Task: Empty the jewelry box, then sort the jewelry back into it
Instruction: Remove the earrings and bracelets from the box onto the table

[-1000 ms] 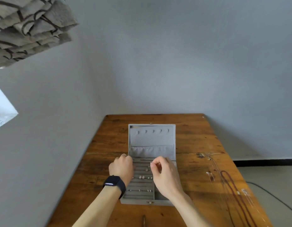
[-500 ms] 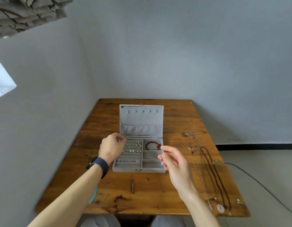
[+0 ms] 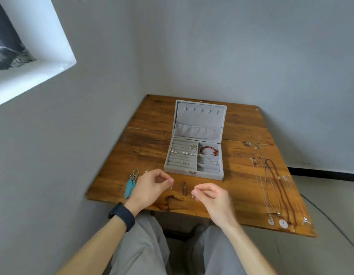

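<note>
Grey jewelry box [image 3: 180, 170], lid open, studs [image 3: 185, 153] in left rows, red bracelet [image 3: 209, 150] back-right compartment, necklaces [image 3: 275, 185] right of box, turquoise earrings [image 3: 130, 186] front-left.

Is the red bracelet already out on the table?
No, the red bracelet lies inside the open jewelry box, in its far right compartment.

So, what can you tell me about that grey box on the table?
The jewelry box is grey, velvet-looking, and stands on the wooden table with its lid open. The lid shows five small hooks and a pocket. Left, padded rows hold small pieces; right, the far compartment holds a red bracelet. A small clasp sits in front.
</note>
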Demonstrator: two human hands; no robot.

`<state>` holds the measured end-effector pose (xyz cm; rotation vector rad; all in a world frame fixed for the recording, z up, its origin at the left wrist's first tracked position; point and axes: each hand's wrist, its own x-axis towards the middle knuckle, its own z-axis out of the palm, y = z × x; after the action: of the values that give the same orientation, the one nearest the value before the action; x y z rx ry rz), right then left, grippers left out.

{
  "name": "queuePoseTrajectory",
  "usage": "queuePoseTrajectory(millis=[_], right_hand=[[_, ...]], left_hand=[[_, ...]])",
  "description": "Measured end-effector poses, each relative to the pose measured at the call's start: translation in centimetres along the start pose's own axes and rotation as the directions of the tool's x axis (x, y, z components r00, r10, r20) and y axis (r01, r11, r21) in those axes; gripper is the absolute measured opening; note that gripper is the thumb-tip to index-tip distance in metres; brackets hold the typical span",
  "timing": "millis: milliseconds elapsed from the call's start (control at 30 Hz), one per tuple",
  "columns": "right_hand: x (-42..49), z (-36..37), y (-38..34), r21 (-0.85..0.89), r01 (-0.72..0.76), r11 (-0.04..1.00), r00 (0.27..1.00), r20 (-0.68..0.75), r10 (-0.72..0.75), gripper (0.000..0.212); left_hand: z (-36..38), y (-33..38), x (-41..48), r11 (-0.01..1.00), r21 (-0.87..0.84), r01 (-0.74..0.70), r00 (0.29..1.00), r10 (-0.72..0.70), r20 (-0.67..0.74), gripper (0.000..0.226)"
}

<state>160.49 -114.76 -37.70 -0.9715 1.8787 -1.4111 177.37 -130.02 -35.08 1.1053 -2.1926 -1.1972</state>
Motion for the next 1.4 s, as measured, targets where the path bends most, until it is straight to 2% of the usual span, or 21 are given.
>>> queuePoseTrajectory(millis=[100, 300, 667, 933, 1400], right_hand=[[-0.3, 1.7, 0.5, -0.124, 0.059, 0.991, 0.998, 0.02, -0.057, 0.006], [-0.1, 3.5, 0.4, -0.199, 0.122, 0.972, 0.992, 0.001, -0.124, 0.014], [2.0, 4.8, 0.9, -0.423, 0.151, 0.894, 0.986, -0.005, -0.169, 0.013], [4.0, 6.1, 1.1, -0.564, 0.141, 0.814, 0.968, -0.094, -0.233, 0.016], [5.4, 6.1, 1.5, -0.604, 0.11, 0.789, 0.954, -0.157, -0.254, 0.023]], left_hand=[[0.2, -0.7, -0.5, 0.996, 0.091, -0.02, 1.0, 0.019, 0.006, 0.005], [0.5, -1.5, -0.8, 0.989, 0.147, -0.014, 1.0, 0.01, 0.026, 0.008], [1.3, -2.0, 0.6, 0.973, 0.228, 0.049, 0.999, -0.049, -0.004, 0.01], [1.7, -1.7, 2.7, 0.951, 0.288, 0.11, 0.994, -0.096, -0.06, 0.016], [2.2, -1.4, 4.5, 0.932, 0.335, 0.139, 0.99, -0.133, -0.041, 0.018]])
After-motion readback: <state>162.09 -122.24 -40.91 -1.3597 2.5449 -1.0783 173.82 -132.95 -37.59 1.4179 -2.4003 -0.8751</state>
